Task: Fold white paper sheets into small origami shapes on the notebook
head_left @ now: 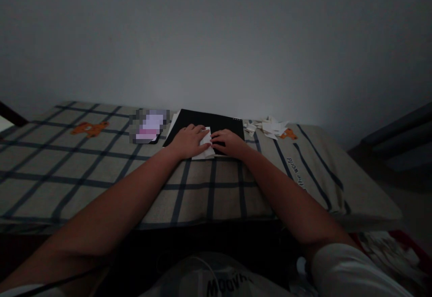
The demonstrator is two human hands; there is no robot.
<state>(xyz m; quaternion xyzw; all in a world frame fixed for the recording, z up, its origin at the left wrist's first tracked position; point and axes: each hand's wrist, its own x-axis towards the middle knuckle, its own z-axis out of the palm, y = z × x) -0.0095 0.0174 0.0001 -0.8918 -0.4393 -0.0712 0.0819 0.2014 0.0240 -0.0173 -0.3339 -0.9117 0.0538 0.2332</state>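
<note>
A small white piece of paper (204, 141) lies on a black flat folder or notebook (205, 119), near its front edge. My left hand (189, 141) rests over the paper's left part, fingers stretched out and thumb spread toward the lower right corner. At the paper's right edge, my right hand (228, 143) has its fingers bent and drawn together, with the fingertips on the edge. Part of the paper is hidden under my left hand. More white sheets (173, 123) stick out from under the folder's left side.
A checked cloth (199, 189) covers the table. To the left lies a phone (148, 128) with a lit, blurred screen. A loose pile of white paper strips (272, 127) sits right of the folder. Behind everything rises a plain wall (216, 40).
</note>
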